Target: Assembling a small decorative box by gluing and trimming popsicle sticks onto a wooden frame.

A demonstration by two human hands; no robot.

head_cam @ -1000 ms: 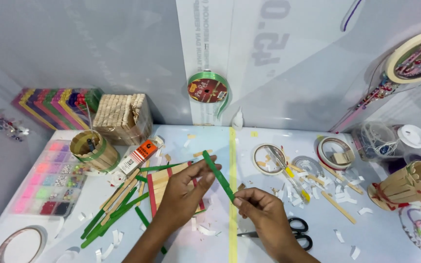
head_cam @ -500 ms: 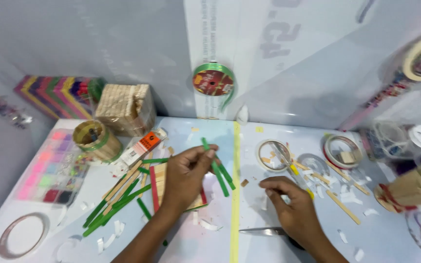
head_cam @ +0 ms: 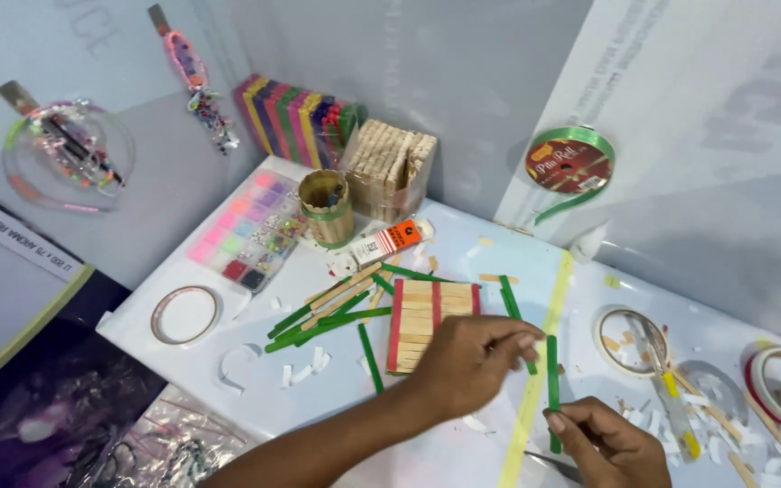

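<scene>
My left hand (head_cam: 472,361) reaches in from the lower left, and its fingertips pinch the top end of an upright green craft stick (head_cam: 552,384). My right hand (head_cam: 609,445) grips the same stick near its bottom end with the thumb. A second green stick (head_cam: 509,298) lies partly under my left fingers. Just left of that hand lies a flat panel of wooden sticks with red edge sticks (head_cam: 431,318). Loose green and plain sticks (head_cam: 323,321) are scattered further left. An orange and white glue tube (head_cam: 381,244) lies behind them.
A bead organiser (head_cam: 246,230), tape ring (head_cam: 185,314), stick-built cup (head_cam: 325,208), bundle of plain sticks (head_cam: 390,167) and coloured stick packs (head_cam: 291,113) stand at the left and back. Ribbon spool (head_cam: 569,165), tape rolls (head_cam: 630,342), a yellow strip (head_cam: 535,389), scissors (head_cam: 558,467) and paper scraps lie around.
The view has swung left and down. The green stick has moved from my left hand's raised grip to upright between both hands. My right hand has lifted off the table onto it.
</scene>
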